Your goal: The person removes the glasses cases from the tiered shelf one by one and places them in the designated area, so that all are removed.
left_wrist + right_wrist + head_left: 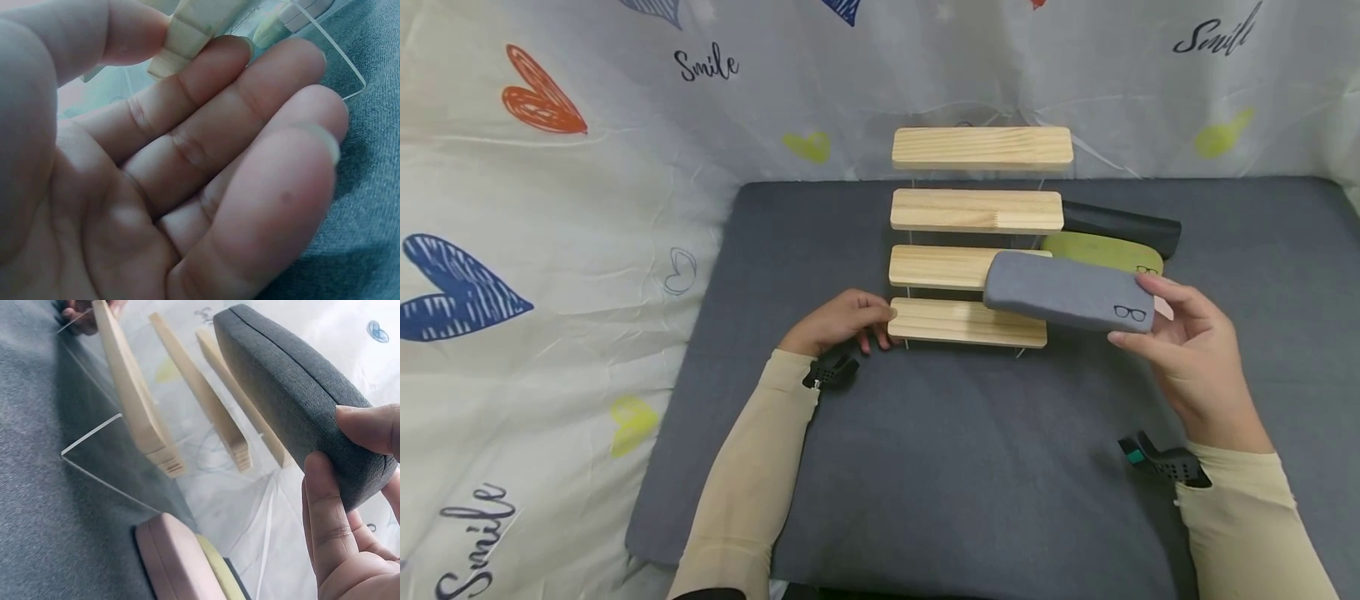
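A grey glasses case [1060, 287] with a small spectacles print is held at its right end by my right hand [1202, 358], thumb on one side and fingers on the other. It is raised in front of the lower boards of a tiered wooden rack [962, 323] and overlaps two of them in the head view. My left hand [842, 321] pinches the left end of the lowest board between thumb and index finger. In the left wrist view, the other fingers [250, 94] are spread loosely below the board [187, 37]. The right wrist view shows the grey case [294, 394] apart from the boards.
Behind the grey case, right of the rack, lie a yellow-green glasses case [1097, 247] and a black case [1120, 225]. A pink case [175, 559] sits beside them. Thin clear supports hold the boards over a grey cloth surface [955, 467]. A printed sheet [820, 92] hangs behind.
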`<action>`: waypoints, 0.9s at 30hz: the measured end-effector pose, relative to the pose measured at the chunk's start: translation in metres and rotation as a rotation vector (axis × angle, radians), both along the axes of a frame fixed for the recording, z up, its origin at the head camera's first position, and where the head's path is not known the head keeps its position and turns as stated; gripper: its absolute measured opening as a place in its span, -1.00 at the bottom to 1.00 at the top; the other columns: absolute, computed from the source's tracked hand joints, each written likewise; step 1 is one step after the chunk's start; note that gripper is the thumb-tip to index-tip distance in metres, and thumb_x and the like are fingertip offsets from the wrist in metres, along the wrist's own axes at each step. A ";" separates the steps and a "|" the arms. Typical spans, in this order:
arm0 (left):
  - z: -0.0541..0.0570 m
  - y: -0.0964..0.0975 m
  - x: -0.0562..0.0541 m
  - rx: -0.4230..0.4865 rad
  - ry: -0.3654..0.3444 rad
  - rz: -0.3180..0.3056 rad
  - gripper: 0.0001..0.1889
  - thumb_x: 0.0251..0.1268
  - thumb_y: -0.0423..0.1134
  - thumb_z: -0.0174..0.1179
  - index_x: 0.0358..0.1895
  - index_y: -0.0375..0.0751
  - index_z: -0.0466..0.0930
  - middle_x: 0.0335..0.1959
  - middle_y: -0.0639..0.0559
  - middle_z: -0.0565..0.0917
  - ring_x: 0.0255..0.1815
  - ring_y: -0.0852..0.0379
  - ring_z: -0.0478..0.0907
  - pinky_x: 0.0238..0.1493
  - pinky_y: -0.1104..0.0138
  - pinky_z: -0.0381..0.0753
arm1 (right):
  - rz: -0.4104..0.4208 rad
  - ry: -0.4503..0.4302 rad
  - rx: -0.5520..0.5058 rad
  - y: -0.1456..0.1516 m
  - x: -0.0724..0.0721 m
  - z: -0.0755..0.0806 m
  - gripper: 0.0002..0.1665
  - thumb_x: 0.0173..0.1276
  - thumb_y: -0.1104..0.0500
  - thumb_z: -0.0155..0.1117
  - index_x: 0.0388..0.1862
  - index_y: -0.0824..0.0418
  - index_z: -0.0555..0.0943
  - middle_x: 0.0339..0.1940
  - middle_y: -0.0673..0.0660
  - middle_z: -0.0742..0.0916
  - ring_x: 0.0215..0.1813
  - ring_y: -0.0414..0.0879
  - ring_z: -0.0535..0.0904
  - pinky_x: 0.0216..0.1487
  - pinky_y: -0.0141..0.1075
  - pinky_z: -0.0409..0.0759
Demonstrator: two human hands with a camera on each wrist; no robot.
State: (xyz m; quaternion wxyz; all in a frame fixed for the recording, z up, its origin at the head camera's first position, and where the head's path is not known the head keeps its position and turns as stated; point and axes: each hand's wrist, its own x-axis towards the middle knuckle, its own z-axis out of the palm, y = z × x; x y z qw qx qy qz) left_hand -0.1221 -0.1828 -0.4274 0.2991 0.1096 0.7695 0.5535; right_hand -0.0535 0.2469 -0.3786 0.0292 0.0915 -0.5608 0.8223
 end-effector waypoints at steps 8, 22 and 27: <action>0.000 0.000 -0.001 -0.004 -0.008 0.006 -0.66 0.55 -0.09 0.15 -0.20 -0.28 0.80 -0.35 -0.13 0.81 -0.38 0.04 0.73 -0.44 0.26 0.70 | 0.002 0.014 -0.015 0.008 0.009 -0.005 -0.05 0.03 0.97 -0.01 0.48 0.63 0.32 0.45 0.29 0.44 0.26 0.00 0.60 0.03 -0.32 0.73; -0.002 -0.001 0.001 -0.004 -0.006 0.006 -0.65 0.54 -0.08 0.15 -0.19 -0.28 0.81 -0.34 -0.12 0.82 -0.39 0.05 0.73 -0.44 0.27 0.70 | 0.050 -0.008 -0.045 0.027 0.026 -0.010 -0.05 0.06 0.98 -0.07 0.50 0.62 0.28 0.43 0.28 0.44 0.13 -0.04 0.70 -0.04 -0.27 0.75; -0.001 0.000 -0.001 -0.006 0.001 -0.003 -0.64 0.55 -0.07 0.14 -0.16 -0.29 0.81 -0.34 -0.12 0.82 -0.37 0.04 0.73 -0.44 0.26 0.70 | 0.047 -0.008 -0.051 0.033 0.030 -0.011 -0.02 0.04 0.99 -0.09 0.51 0.61 0.28 0.44 0.29 0.44 0.16 -0.04 0.72 -0.02 -0.26 0.73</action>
